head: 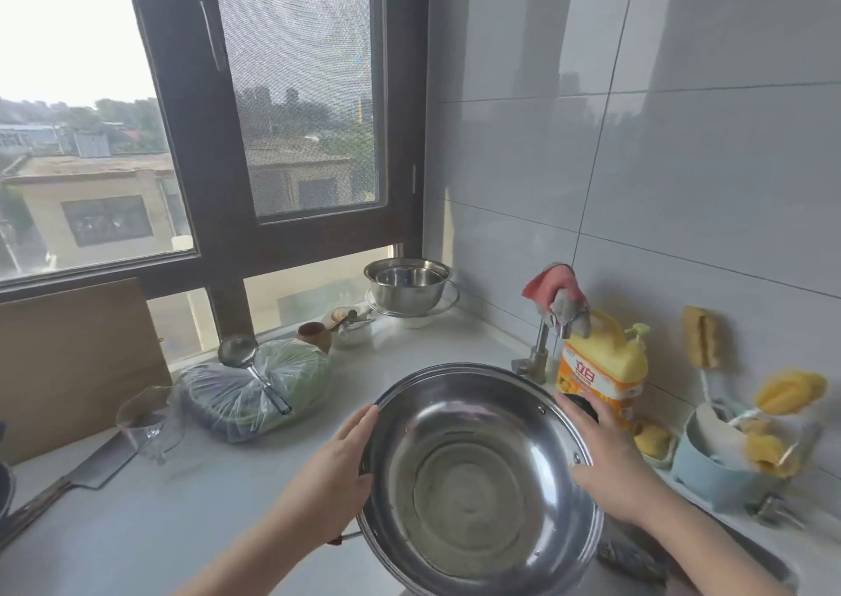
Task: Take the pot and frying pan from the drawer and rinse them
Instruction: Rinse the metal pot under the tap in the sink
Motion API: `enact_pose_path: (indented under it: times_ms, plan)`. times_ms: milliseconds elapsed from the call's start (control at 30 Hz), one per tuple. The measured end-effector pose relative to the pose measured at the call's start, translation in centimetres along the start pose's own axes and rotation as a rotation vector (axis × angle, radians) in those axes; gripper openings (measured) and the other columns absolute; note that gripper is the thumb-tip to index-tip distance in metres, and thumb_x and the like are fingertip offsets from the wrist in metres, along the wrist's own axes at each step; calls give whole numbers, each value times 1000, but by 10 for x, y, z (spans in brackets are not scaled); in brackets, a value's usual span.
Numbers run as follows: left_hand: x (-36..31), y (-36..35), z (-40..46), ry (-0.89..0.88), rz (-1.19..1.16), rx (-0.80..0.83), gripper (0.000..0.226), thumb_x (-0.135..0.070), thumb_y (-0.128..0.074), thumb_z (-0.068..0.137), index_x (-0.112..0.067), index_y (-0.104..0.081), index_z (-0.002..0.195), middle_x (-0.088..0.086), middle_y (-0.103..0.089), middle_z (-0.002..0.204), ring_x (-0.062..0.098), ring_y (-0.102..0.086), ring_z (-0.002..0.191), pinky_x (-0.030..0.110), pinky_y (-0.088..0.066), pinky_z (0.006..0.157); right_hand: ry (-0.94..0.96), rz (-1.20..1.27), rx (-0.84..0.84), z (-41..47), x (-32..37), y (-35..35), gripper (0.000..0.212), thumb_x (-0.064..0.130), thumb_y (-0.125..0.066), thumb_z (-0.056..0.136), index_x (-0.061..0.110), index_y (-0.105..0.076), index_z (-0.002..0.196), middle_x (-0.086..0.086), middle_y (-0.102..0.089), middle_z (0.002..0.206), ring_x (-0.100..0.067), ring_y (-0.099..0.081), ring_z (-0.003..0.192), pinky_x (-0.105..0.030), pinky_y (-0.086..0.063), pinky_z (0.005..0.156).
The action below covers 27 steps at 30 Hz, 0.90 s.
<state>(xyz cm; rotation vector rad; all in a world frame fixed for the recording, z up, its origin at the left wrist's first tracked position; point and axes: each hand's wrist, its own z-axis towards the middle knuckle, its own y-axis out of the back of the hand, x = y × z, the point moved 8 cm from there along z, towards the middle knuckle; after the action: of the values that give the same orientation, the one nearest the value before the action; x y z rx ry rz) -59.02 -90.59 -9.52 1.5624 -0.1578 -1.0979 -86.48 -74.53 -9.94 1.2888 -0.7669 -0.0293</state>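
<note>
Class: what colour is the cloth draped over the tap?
Pink cloth with grey, seen in the head view.

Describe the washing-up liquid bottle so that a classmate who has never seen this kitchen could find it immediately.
Start at the tiled wall on the right and drop to the tap draped with a pink cloth. Just right of the tap stands the washing-up liquid bottle. It is the only yellow jug with a handle and an orange-and-white label.

Detergent bottle and tap crowd the pot's far side.
</note>
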Motion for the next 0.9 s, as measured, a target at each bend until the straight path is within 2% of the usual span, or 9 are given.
enact_pose_path:
  times_ms: [133, 300, 467, 633, 700, 800, 900]
  plan:
    - [-11, -8, 31, -33, 8, 5, 80, -5, -49, 84, -29, -12, 152, -22, -6, 157, 3, -27, 139, 8, -22, 100, -29, -33, -23, 17, -15, 14, 92, 2, -52, 74, 43, -13, 146, 7, 1, 155, -23, -12, 144, -35, -25, 113]
    - [-29, -18, 63, -79, 12, 18, 76, -7, -46, 86, -26, -12, 152, -17, -8, 158, 5, -25, 141, 6, -19, 99, -60, -25, -29, 33, -37, 24, 91, 1, -50, 75, 45, -12, 146, 7, -1, 155, -25, -17, 142, -36, -30, 110]
    - [-38, -23, 91, -106, 15, 19, 76, -7, -46, 85, -26, -15, 152, -17, -11, 157, 5, -26, 140, 8, -21, 102, -90, -28, -42, 50, -53, 30, 91, 2, -51, 76, 43, -11, 147, 4, -1, 156, -27, -18, 142, -38, -31, 109]
    - [-42, -27, 120, -136, 29, 49, 76, -7, -47, 85, -26, -15, 152, -15, -12, 158, 9, -27, 140, 13, -24, 103, -140, -29, -63, 64, -59, 34, 89, 2, -52, 77, 41, -13, 147, 5, -3, 156, -28, -26, 138, -31, -35, 99]
    - [-44, -27, 132, -152, 39, 65, 76, -7, -47, 85, -27, -16, 151, -14, -13, 158, 11, -30, 139, 16, -27, 103, -170, -35, -58, 72, -64, 33, 90, 3, -53, 78, 40, -12, 148, 4, -2, 156, -31, -27, 137, -33, -37, 100]
    - [-45, -27, 153, -187, 58, 93, 76, -6, -50, 85, -23, -17, 152, -10, -16, 158, 16, -31, 139, 21, -28, 106, -222, -74, -84, 84, -72, 34, 90, 5, -55, 76, 40, -14, 148, -4, -3, 157, -37, -23, 138, -38, -31, 108]
    - [-38, -36, 171, -202, 76, 134, 78, -6, -53, 85, -20, -17, 152, -8, -16, 158, 19, -35, 138, 26, -31, 107, -272, -67, -95, 89, -82, 28, 91, 6, -56, 75, 44, -14, 146, -1, -2, 157, -38, -21, 139, -46, -30, 110]
